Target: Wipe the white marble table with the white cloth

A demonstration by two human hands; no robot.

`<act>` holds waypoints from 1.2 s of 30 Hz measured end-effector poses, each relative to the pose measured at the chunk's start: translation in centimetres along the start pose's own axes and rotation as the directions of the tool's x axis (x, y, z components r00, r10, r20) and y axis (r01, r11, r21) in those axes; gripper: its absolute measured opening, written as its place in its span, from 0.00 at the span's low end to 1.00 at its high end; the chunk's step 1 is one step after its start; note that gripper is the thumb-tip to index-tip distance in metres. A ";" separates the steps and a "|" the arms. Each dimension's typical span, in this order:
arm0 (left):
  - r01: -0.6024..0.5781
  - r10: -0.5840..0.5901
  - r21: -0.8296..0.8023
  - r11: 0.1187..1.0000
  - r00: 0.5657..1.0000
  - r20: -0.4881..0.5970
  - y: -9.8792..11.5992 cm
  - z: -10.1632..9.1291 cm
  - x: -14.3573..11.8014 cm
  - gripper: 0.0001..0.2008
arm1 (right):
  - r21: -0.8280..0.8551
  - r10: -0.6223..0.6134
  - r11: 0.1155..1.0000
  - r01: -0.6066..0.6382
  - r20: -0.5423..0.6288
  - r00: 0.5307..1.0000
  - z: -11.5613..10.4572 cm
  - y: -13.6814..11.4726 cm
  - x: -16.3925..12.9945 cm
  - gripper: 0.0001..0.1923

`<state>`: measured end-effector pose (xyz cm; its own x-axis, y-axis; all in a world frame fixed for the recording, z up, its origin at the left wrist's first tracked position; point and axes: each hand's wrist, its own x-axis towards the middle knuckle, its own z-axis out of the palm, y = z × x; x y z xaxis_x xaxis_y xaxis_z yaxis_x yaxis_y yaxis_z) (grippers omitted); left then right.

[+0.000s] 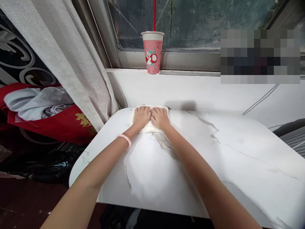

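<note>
A cream-white cloth (149, 128) with a ruffled edge lies at the far edge of the marble-patterned white table (147, 178), against the wall. On its left part rests my left hand (142, 117), palm down with its fingers laid out forward. My right hand (159, 117) lies flat on the cloth beside it, and the two thumbs meet near the middle. Both palms and part of the cloth beneath are hidden. A pink coiled band (125, 140) circles my left wrist.
A pink paper cup (153, 57) with a red straw stands on the window ledge above the cloth. At the left hang a pale curtain (78, 57) and a red bag (54, 127) holding light fabric. A dark cable (260, 99) runs along the wall at right.
</note>
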<state>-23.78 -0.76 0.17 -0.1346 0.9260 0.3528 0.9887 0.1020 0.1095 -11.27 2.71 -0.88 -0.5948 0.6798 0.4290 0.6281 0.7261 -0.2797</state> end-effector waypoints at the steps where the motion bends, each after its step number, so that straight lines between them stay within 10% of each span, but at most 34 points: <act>1: -0.003 0.003 -0.008 1.000 1.000 0.002 0.3 -0.3 -0.7 0.19 | -0.021 -0.001 1.000 0.000 -0.008 1.000 -0.2 -0.3 -0.7 0.18; 22: -0.151 0.190 -0.227 0.962 0.968 0.165 10.0 -7.2 -24.1 0.25 | 0.016 -0.269 0.963 0.268 0.039 0.962 -10.3 -5.6 -24.0 0.24; 28: -0.184 0.235 -0.251 0.950 0.952 0.194 13.0 -5.4 -19.2 0.23 | 0.034 -0.192 0.981 0.190 0.066 0.979 -11.3 -0.9 -22.4 0.23; 36: -0.106 0.125 -0.187 0.977 0.988 0.093 14.8 -1.2 -5.8 0.18 | -0.004 -0.034 0.999 0.034 0.043 0.999 -8.6 7.1 -11.7 0.20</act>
<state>-8.48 -5.05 0.82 -0.0029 0.9611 0.2760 0.9678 -0.0668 0.2428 4.45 -0.98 -0.47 -0.6367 0.6588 0.4009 0.6097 0.7483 -0.2613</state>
